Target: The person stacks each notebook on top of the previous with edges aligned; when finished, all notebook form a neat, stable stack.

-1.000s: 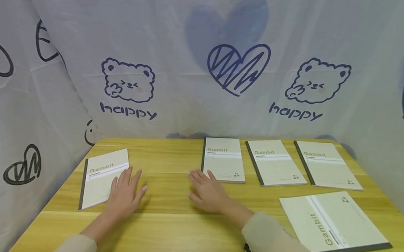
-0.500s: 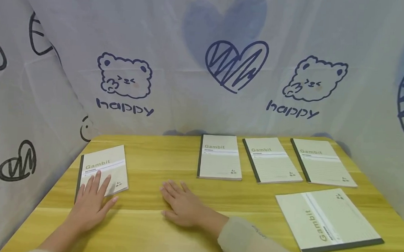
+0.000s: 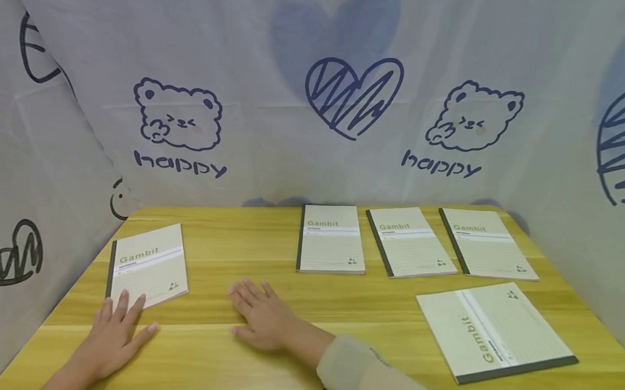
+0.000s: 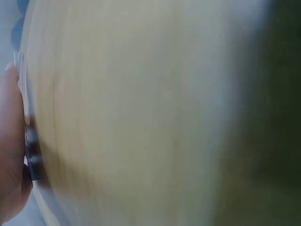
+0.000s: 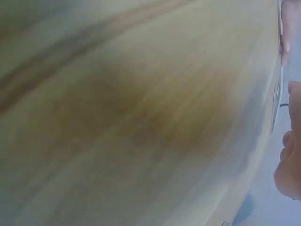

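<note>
In the head view, my left hand (image 3: 108, 340) lies with spread, straight fingers at the lower edge of a tilted Gambit notebook (image 3: 149, 263) on the left of the table. Its fingertips overlap the notebook's bottom left corner. My right hand (image 3: 262, 315), fingers extended and palm down, is over the wooden table (image 3: 205, 365) near the middle, holding nothing. The left wrist view shows part of the left hand (image 4: 9, 146) at the frame's left side, beside the thin edge of the notebook. Part of the right hand (image 5: 292, 141) appears at the right edge of the right wrist view.
Behind and right of my right hand, three notebooks stand in a row: one near the middle (image 3: 331, 248), another (image 3: 415, 252), and a third (image 3: 490, 252). A sideways notebook (image 3: 495, 331) lies in front of them. A printed cloth (image 3: 272, 147) hangs behind the table.
My left hand has moved left and toward me, from the notebook's right side to its lower edge. My right hand has drawn left, away from the nearest notebook in the row. The view shifted slightly.
</note>
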Available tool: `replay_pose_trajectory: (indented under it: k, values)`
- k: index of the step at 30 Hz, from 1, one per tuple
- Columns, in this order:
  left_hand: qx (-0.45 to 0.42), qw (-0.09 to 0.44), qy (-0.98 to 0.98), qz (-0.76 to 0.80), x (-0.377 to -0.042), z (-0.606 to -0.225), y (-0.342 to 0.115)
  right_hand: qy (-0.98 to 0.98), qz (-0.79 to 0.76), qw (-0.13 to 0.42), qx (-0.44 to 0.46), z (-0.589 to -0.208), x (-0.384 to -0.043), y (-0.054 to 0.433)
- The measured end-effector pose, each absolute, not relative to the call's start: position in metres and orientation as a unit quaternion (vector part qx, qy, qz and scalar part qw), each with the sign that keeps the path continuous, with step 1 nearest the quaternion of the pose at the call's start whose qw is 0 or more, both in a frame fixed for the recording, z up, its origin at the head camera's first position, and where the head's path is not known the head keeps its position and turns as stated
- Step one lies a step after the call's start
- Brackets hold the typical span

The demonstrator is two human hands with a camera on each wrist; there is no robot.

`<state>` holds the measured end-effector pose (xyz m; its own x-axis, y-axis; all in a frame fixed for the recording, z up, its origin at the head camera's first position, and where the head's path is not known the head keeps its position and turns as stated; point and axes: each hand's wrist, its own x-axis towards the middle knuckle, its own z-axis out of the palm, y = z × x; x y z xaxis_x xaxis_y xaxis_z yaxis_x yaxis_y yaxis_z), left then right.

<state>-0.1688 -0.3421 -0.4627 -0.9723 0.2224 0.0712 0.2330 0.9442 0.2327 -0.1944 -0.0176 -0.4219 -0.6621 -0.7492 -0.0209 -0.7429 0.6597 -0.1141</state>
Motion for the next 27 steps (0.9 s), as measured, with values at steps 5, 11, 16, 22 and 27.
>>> replay_pose_trajectory:
  k: [5,11,16,22,27]
  values:
    - [-0.115,0.013,-0.986,-0.118,-0.168,-0.46,-0.338,0.915,-0.042,0.036,-0.4,-0.425,-0.198,-0.021]
    - [-0.116,0.011,-0.987,-0.112,-0.166,-0.458,-0.326,0.912,-0.034,0.043,-0.406,-0.43,-0.195,-0.03]
    - [-0.116,0.003,-0.984,-0.136,-0.163,-0.457,-0.313,0.909,-0.047,0.044,-0.413,-0.434,-0.193,-0.036]
    - [-0.124,-0.008,-0.979,-0.16,-0.159,-0.455,-0.302,0.91,-0.064,0.05,-0.407,-0.437,-0.195,-0.039]
    - [-0.137,0.013,-0.978,-0.155,-0.157,-0.454,-0.295,0.91,-0.069,0.054,-0.406,-0.439,-0.196,-0.042]
